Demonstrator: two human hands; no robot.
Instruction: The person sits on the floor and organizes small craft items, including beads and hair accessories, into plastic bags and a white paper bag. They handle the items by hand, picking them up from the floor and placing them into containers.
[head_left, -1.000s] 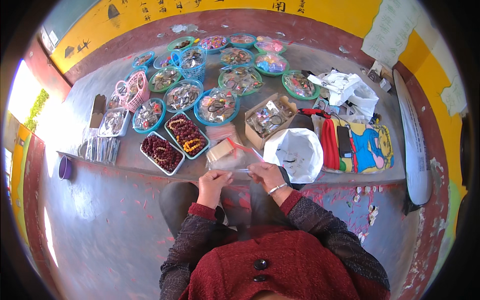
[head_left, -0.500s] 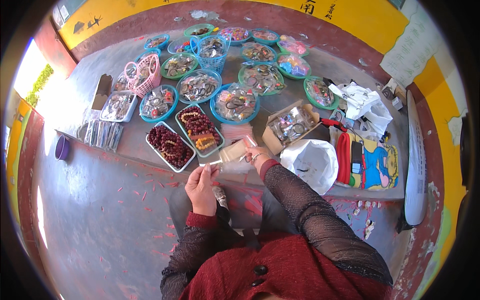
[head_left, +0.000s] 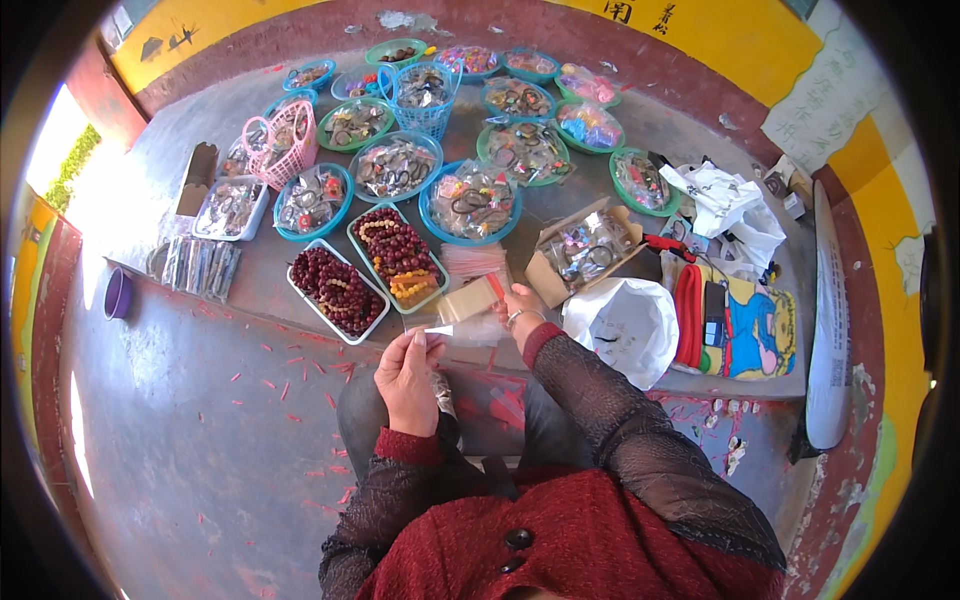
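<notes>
My left hand (head_left: 407, 378) pinches one end of a small clear plastic sleeve (head_left: 462, 330) just above my lap. My right hand (head_left: 519, 305) reaches forward to a small tan cardboard box (head_left: 470, 298) on the ledge and touches a red strip at the sleeve's far end. A stack of pink-edged clear sleeves (head_left: 472, 262) lies just behind the box. Two rectangular trays of dark red beaded bracelets (head_left: 340, 287) sit to the left of the box.
Several round teal and green bowls (head_left: 472, 203) of packed jewellery fill the ledge, with a pink basket (head_left: 283, 142) and a blue basket (head_left: 421, 98). An open cardboard box (head_left: 585, 250), a white bag (head_left: 625, 325) and a colourful pouch (head_left: 742, 325) lie right. Red strips litter the floor (head_left: 250, 400).
The view has shifted so the ledge sits higher in the frame. My right hand has stretched forward from my lap to the tan box; my left hand still grips the sleeve.
</notes>
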